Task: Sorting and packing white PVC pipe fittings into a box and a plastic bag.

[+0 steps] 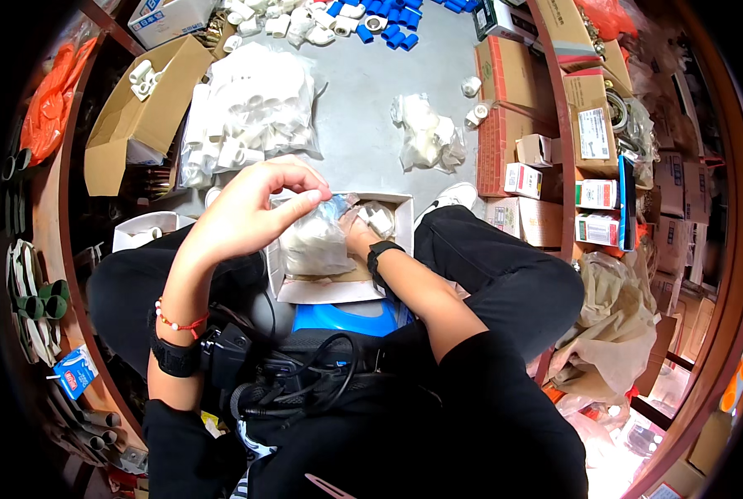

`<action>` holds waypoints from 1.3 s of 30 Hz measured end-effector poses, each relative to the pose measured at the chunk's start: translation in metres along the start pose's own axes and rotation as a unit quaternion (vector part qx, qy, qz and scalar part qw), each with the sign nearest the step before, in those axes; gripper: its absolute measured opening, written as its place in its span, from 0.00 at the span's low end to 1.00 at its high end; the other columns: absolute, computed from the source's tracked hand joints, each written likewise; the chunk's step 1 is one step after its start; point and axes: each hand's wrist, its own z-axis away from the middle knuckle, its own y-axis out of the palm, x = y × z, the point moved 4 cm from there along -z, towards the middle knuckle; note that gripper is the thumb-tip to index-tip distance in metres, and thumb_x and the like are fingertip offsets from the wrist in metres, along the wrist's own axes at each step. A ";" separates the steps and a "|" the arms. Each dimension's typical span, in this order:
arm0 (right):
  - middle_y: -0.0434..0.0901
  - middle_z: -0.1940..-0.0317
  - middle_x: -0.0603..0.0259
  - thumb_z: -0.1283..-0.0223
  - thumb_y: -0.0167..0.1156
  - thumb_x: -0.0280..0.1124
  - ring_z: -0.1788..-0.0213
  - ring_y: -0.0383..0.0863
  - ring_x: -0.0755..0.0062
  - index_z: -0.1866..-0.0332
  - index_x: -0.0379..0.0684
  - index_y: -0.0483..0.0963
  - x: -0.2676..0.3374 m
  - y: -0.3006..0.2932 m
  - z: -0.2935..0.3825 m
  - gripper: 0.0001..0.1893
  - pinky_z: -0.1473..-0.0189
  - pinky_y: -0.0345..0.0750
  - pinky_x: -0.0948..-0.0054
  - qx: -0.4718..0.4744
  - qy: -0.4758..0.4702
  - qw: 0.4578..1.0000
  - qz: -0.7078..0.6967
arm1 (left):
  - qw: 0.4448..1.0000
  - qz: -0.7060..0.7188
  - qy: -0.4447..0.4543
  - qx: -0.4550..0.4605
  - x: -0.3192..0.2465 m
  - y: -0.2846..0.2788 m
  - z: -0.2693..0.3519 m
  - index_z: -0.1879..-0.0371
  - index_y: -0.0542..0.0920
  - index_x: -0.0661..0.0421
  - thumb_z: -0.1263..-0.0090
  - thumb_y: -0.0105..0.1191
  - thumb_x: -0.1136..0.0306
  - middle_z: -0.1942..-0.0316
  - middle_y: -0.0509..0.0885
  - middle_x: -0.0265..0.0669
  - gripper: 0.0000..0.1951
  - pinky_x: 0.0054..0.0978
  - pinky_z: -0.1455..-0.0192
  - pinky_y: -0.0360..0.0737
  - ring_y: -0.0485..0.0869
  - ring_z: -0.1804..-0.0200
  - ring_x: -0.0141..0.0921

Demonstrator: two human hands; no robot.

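A shallow white cardboard box (309,292) lies between my knees, holding clear plastic bags. My left hand (265,209) is above its left rim, thumb and fingertips pinched together at the top of a clear plastic bag with pale contents (315,246). Inside the box, my right hand (356,232) reaches in palm up beside that bag; its fingers are largely hidden by plastic, so its grip is unclear. Another clear bag with a white fitting (378,218) lies at the box's right end, next to my right fingers.
Beyond the box are a big bag of white pipe fittings (253,106), a smaller bag (431,134) and loose blue pipe couplings (396,22) on the grey floor. An open carton (112,125) stands left. Shelves with cartons (590,125) flank both sides. A blue plastic object (343,318) sits below the box.
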 end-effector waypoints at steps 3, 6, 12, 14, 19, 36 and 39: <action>0.58 0.48 0.63 0.66 0.58 0.39 0.46 0.55 0.68 0.49 0.44 0.59 0.003 0.004 0.002 0.32 0.46 0.51 0.69 0.006 0.007 1.000 0.000 | 1.000 -0.024 -0.002 0.002 -0.001 0.000 0.001 0.73 0.73 0.62 0.46 0.43 0.73 0.70 0.73 0.35 0.07 0.19 0.62 0.66 0.70 0.66 0.24; 0.56 0.47 0.62 0.66 0.58 0.39 0.44 0.54 0.67 0.49 0.43 0.58 -0.001 0.016 0.010 0.33 0.45 0.49 0.68 0.011 0.007 1.000 0.005 | 1.000 -0.012 -0.014 0.016 -0.004 0.003 0.003 0.73 0.73 0.62 0.45 0.43 0.72 0.70 0.73 0.35 0.07 0.19 0.61 0.66 0.70 0.66 0.25; 0.70 0.59 0.63 0.66 0.56 0.38 0.53 0.65 0.69 0.65 0.48 0.72 -0.001 0.029 0.007 0.16 0.57 0.62 0.71 0.072 -0.007 0.994 -0.088 | 0.999 -0.032 0.003 0.038 -0.009 0.005 0.006 0.73 0.73 0.63 0.44 0.43 0.72 0.70 0.73 0.35 0.08 0.19 0.61 0.66 0.70 0.66 0.25; 0.75 0.71 0.64 0.70 0.58 0.35 0.65 0.72 0.69 0.74 0.47 0.75 0.010 -0.012 0.039 0.11 0.69 0.69 0.81 0.004 -0.003 0.994 -0.111 | 0.999 -0.034 -0.011 0.029 -0.005 0.001 0.013 0.73 0.73 0.63 0.44 0.43 0.72 0.70 0.73 0.35 0.08 0.19 0.61 0.66 0.70 0.65 0.25; 0.69 0.71 0.64 0.71 0.57 0.31 0.63 0.70 0.70 0.73 0.42 0.71 0.036 -0.003 0.015 0.13 0.64 0.69 0.75 -0.309 0.017 0.949 -0.059 | 0.999 -0.020 0.011 0.032 -0.011 0.004 0.006 0.76 0.73 0.63 0.45 0.43 0.71 0.70 0.73 0.36 0.07 0.20 0.60 0.66 0.70 0.64 0.26; 0.71 0.69 0.50 0.70 0.55 0.33 0.63 0.69 0.55 0.70 0.37 0.68 -0.242 -0.008 0.068 0.17 0.61 0.67 0.69 -0.431 0.290 0.778 -0.353 | 0.998 0.018 0.003 -0.057 -0.002 -0.005 0.007 0.79 0.71 0.64 0.47 0.45 0.72 0.73 0.73 0.38 0.07 0.21 0.62 0.66 0.71 0.68 0.30; 0.69 0.66 0.50 0.71 0.58 0.33 0.61 0.68 0.55 0.65 0.37 0.65 -0.275 0.043 0.069 0.22 0.59 0.67 0.67 -0.390 0.352 0.775 -0.352 | 0.997 0.009 -0.035 -0.061 0.008 -0.007 0.005 0.78 0.71 0.64 0.47 0.45 0.72 0.73 0.73 0.38 0.07 0.21 0.62 0.66 0.71 0.68 0.30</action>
